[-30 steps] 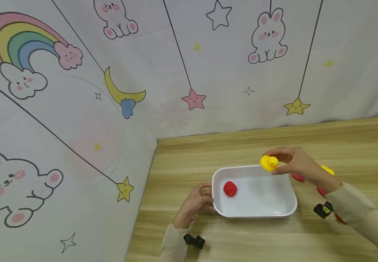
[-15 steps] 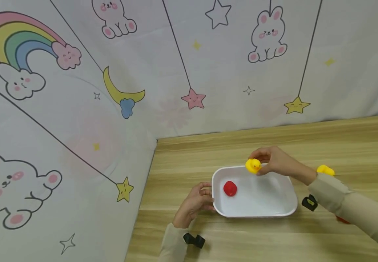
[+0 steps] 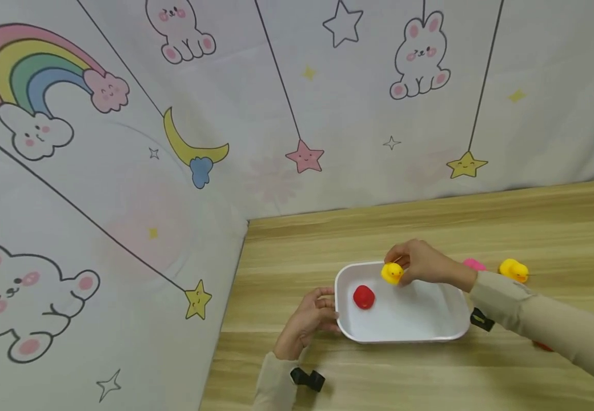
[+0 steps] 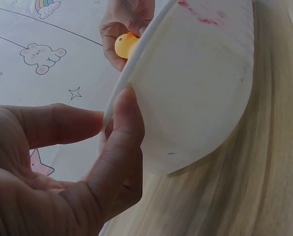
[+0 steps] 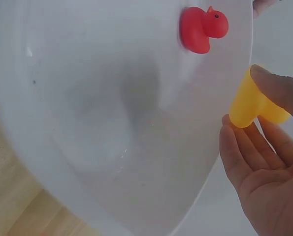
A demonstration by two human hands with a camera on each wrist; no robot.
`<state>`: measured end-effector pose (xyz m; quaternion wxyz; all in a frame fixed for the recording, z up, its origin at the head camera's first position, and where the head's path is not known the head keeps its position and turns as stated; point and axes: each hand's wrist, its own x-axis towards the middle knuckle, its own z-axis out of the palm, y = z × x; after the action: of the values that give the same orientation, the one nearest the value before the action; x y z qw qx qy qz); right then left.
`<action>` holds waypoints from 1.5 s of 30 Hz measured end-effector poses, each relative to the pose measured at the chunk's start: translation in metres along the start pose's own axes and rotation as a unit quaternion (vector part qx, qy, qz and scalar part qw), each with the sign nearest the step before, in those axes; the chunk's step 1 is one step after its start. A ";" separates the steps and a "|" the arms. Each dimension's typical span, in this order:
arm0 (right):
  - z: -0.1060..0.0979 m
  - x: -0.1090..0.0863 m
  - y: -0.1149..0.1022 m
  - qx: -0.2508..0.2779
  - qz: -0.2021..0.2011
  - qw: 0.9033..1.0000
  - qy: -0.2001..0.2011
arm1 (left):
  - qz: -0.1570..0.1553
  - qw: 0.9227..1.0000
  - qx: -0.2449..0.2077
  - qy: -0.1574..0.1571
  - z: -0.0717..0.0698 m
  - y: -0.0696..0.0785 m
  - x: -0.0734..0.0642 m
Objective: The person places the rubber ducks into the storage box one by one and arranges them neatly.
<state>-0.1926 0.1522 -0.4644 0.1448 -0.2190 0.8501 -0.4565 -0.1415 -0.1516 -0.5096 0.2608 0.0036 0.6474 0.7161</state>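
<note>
A white rectangular basin point(image 3: 415, 322) stands on the table, and a red rubber duck point(image 3: 363, 297) lies at its left end. My left hand point(image 3: 308, 319) holds the basin's left rim; in the left wrist view its thumb and finger pinch the edge of the basin point(image 4: 200, 93). Above the far rim, my right hand point(image 3: 422, 264) grips a yellow rubber duck point(image 3: 392, 273) by its fingertips. The right wrist view has the yellow duck point(image 5: 245, 104) between thumb and fingers, apart from the red duck point(image 5: 195, 30) in the basin.
Right of the basin sit a pink duck point(image 3: 474, 264), partly hidden by the right arm, and another yellow duck point(image 3: 513, 270). A red object point(image 3: 542, 345) shows under the right sleeve. A printed cloth point(image 3: 358, 114) closes off the back and left of the wooden table point(image 3: 287, 242).
My right hand has carried the yellow duck left along the basin's far rim and, most recently, slightly down. The left hand keeps its hold on the rim, and the red duck has stayed put.
</note>
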 end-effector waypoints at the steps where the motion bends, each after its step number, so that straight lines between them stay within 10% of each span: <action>1: 0.002 0.001 0.000 -0.003 0.000 1.000 -0.002 | 0.000 1.000 -0.001 0.000 0.000 0.000 0.000; 31: 0.043 -0.007 0.025 -0.235 -0.120 0.965 -0.005 | 0.004 1.000 0.002 -0.005 -0.001 0.000 -0.001; 45: 0.017 -0.016 0.004 -0.179 -0.055 0.981 -0.044 | 0.014 1.000 0.005 0.000 0.001 0.000 -0.002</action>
<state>-0.1726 0.1501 -0.4758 0.1155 -0.3078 0.8975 -0.2940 -0.1392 -0.1515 -0.5090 0.2510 0.0135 0.6505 0.7167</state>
